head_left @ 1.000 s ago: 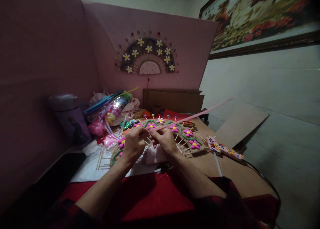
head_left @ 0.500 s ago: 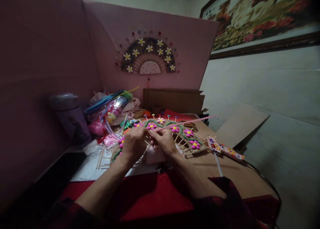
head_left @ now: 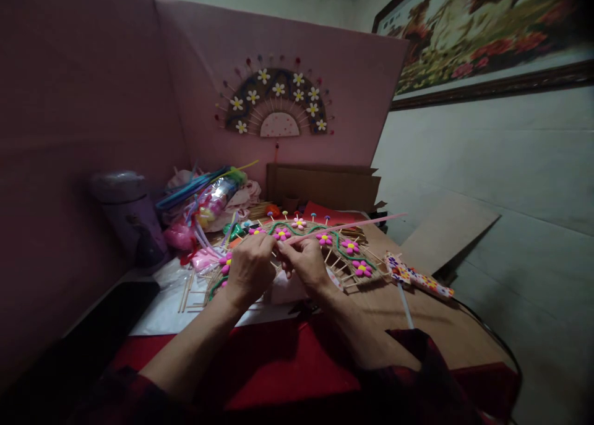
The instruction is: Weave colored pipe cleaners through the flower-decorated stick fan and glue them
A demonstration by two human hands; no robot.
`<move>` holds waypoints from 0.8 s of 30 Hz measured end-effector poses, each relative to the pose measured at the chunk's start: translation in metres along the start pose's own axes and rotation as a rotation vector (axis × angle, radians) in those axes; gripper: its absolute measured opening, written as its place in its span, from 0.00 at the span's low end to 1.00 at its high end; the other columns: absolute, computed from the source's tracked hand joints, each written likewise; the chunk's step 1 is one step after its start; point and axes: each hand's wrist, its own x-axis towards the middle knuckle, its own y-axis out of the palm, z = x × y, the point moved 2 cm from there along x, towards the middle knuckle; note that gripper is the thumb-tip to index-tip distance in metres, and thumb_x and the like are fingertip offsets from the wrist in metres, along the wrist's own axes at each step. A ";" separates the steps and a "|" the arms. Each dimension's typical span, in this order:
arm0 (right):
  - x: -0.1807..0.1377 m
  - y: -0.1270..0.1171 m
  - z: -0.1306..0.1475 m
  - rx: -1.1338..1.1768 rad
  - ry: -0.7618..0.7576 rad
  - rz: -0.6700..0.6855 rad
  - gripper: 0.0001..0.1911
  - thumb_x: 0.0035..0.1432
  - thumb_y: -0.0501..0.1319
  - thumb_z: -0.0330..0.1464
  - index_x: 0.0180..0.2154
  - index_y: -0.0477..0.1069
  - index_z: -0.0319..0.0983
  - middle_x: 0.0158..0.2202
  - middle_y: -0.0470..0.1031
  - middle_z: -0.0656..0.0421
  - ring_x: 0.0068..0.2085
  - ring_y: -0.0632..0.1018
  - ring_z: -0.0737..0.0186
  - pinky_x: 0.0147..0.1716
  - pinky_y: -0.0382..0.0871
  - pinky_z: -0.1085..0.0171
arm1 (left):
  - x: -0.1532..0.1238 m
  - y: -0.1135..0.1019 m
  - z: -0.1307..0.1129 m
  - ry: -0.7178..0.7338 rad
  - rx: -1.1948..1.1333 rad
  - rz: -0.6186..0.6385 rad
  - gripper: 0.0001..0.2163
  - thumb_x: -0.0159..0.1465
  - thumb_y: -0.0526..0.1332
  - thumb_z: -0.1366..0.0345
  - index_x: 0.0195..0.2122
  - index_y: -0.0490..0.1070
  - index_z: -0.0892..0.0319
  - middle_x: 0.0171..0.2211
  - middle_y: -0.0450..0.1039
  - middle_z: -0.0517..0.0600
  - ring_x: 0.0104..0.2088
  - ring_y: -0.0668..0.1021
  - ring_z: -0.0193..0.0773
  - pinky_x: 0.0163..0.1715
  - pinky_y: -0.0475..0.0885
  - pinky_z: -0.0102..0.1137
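A long pink pipe cleaner point(head_left: 352, 225) runs from between my hands up to the right. My right hand point(head_left: 306, 263) pinches it near its lower end with thumb and fingers. My left hand point(head_left: 253, 265) is closed like a fist right beside it, at the pipe cleaner's end; its fingertips are mostly hidden. Beneath and behind both hands lies a fan-shaped craft piece point(head_left: 335, 245) of twine and thin sticks, with pink flowers, a wavy green strip and button-topped sticks. Its pale half-round base point(head_left: 284, 289) is partly covered by my hands.
On the left stand a purple cylinder point(head_left: 132, 221) and a heap of bagged craft supplies point(head_left: 216, 196). A flower-patterned glue gun point(head_left: 417, 278) with a cord lies at right. A black slab point(head_left: 116, 307) sits front left. A finished fan point(head_left: 278, 91) hangs on the pink panel.
The hands and the pink pipe cleaner stay almost in place, with only a tiny shift of the fingers. The view has moved very slightly.
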 end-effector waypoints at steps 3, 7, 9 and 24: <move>0.000 0.000 0.000 0.044 -0.012 0.014 0.15 0.44 0.64 0.39 0.19 0.68 0.34 0.13 0.66 0.63 0.12 0.63 0.75 0.08 0.56 0.74 | 0.000 0.002 0.003 -0.073 -0.189 -0.023 0.06 0.54 0.55 0.73 0.24 0.70 0.61 0.24 0.70 0.51 0.28 0.72 0.38 0.30 0.64 0.30; 0.002 -0.001 -0.001 0.187 0.036 0.043 0.14 0.42 0.65 0.39 0.21 0.70 0.33 0.18 0.71 0.60 0.14 0.67 0.74 0.10 0.59 0.74 | -0.001 0.009 0.009 -0.370 -0.708 -0.067 0.05 0.55 0.57 0.66 0.26 0.70 0.60 0.21 0.69 0.46 0.21 0.70 0.33 0.23 0.63 0.27; 0.003 -0.001 -0.002 0.170 0.053 0.048 0.15 0.42 0.65 0.40 0.21 0.71 0.33 0.17 0.71 0.60 0.14 0.67 0.73 0.09 0.59 0.74 | -0.001 0.009 0.008 -0.350 -0.648 -0.056 0.05 0.55 0.57 0.67 0.25 0.69 0.60 0.21 0.69 0.46 0.22 0.69 0.33 0.23 0.63 0.27; 0.004 0.001 -0.004 0.232 0.100 0.069 0.14 0.40 0.67 0.38 0.22 0.71 0.33 0.17 0.71 0.61 0.14 0.68 0.73 0.09 0.59 0.74 | 0.000 0.009 0.006 -0.426 -0.755 -0.025 0.05 0.54 0.57 0.66 0.25 0.67 0.61 0.19 0.68 0.46 0.20 0.70 0.33 0.21 0.65 0.28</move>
